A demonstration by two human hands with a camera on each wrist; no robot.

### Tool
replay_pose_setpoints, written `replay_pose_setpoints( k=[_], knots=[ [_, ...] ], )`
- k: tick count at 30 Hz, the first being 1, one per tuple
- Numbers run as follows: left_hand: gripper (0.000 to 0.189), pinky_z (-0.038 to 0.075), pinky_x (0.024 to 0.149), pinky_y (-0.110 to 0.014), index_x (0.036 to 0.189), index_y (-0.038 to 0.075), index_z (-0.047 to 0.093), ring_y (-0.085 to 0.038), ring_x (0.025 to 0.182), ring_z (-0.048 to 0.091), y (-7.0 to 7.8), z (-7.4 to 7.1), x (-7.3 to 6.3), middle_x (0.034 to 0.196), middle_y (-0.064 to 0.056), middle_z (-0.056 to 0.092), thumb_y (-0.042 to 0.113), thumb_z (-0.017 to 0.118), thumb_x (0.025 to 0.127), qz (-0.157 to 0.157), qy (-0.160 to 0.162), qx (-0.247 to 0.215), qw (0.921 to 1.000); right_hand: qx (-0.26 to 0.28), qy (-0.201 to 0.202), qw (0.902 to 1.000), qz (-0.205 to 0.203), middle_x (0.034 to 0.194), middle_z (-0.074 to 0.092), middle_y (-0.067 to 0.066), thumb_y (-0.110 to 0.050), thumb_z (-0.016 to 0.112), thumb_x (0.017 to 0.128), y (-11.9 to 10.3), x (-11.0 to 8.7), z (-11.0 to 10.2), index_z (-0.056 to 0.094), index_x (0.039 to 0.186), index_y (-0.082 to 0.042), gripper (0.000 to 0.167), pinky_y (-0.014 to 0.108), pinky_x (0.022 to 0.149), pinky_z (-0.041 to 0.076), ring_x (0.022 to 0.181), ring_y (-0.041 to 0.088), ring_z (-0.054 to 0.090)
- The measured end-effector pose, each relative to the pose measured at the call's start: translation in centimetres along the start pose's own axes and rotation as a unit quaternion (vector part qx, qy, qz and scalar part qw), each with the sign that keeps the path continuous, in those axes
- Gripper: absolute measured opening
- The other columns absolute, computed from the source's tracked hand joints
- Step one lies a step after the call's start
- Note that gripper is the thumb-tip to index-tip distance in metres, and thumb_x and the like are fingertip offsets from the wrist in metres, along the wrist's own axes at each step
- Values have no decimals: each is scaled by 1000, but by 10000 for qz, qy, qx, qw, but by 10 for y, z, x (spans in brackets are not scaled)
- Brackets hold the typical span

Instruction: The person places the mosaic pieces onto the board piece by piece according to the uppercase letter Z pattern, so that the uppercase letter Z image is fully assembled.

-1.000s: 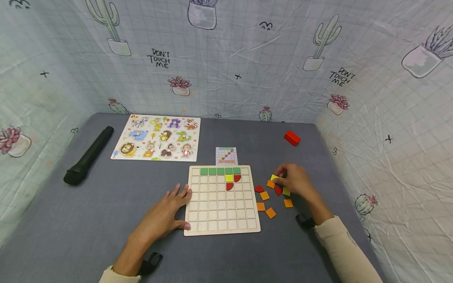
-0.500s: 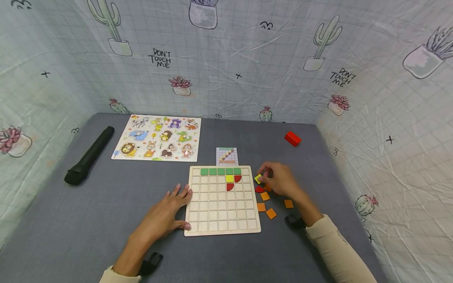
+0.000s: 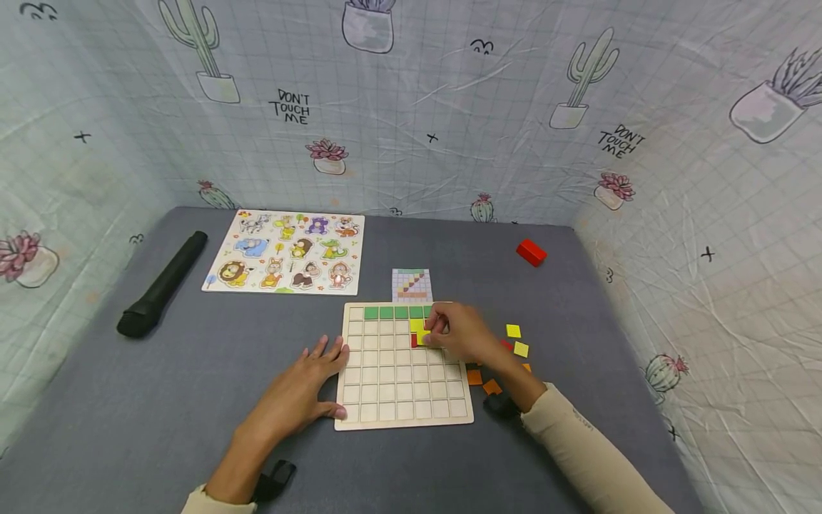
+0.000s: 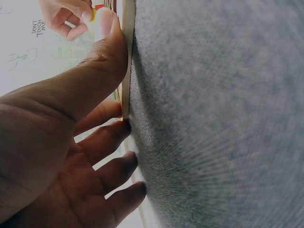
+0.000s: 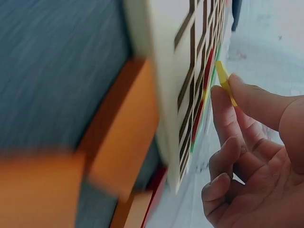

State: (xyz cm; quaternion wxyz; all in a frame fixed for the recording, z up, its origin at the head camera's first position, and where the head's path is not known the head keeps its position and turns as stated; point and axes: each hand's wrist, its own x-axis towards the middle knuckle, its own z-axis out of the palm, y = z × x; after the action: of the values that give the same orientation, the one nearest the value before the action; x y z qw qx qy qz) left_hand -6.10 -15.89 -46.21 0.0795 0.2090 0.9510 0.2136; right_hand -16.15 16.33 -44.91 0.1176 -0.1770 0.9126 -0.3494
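Observation:
A wooden grid board (image 3: pixel 398 410) lies on the grey table, with a row of green tiles (image 3: pixel 385 313) near its far edge. Over its upper right cells, my right hand (image 3: pixel 464 334) pinches a yellow square tile (image 5: pixel 225 84) between thumb and index finger. Just below the green row sits another yellow tile (image 3: pixel 415 324); a red quarter-round tile (image 3: pixel 414 341) is partly covered by the held one. My left hand (image 3: pixel 298 389) rests along the board's left edge with fingers spread, thumb and fingertips touching the rim.
Loose orange tiles (image 3: pixel 491 387) and yellow tiles (image 3: pixel 513 330) lie right of the board, partly behind the right arm. A small pattern card (image 3: pixel 412 285) touches the far edge. Farther off are an animal puzzle board (image 3: pixel 280 251), a black microphone (image 3: pixel 162 285) and a red block (image 3: pixel 531 252).
My right hand has carried the yellow tile left from the loose pile to above the board's upper right cells. The left hand has stayed put.

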Motion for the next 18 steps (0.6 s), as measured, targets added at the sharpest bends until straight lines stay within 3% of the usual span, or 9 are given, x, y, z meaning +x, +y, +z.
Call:
replay_pose_setpoints(
  k=[5,18],
  knots=[
    [106,34,125,-67,159,2,47,-46,159,31,0,0,0,169,-19,39,35,96,70,-5,-5,-37,10000,-78,-81,9998,-132,75,64,-5,-18,88,89,-10,8,13,69,90,-17,19,26,63,46,66,11,57],
    [106,33,125,-67,159,1,48,-46,159,31,1,-1,0,169,-19,38,35,96,70,-31,-8,-60,10000,-810,-204,9965,78,73,61,-6,-24,87,91,-27,19,28,68,88,-22,20,28,61,45,65,12,58]
  ],
)
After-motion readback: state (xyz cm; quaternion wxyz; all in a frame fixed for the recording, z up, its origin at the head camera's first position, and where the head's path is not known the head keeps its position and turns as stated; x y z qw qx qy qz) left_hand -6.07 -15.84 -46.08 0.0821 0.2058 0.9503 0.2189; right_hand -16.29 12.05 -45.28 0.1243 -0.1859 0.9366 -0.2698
